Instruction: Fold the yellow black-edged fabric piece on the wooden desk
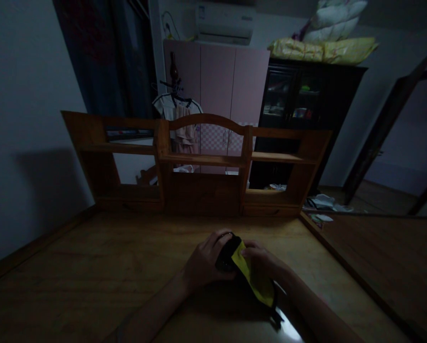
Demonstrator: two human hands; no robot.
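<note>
My left hand [209,257] is curled around a dark, rounded object [225,257]; dim light leaves its kind unclear. Against that object lies a yellow cloth with black edging [253,276], perhaps a pouch or a flap. My right hand [261,256] pinches the cloth near its upper end, thumb on the yellow face. From the cloth's lower end hangs a short black strap or tab [277,318]. Both hands are close together over the wooden surface [135,267], and the cloth's dark underside is in shadow.
A wooden shelf unit [202,163] with small drawers stands along the far edge. A raised wooden rail [349,271] runs down the right side, and a white wall [31,143] rises on the left. Beyond are a pink wardrobe [217,81] and a black cabinet [306,95].
</note>
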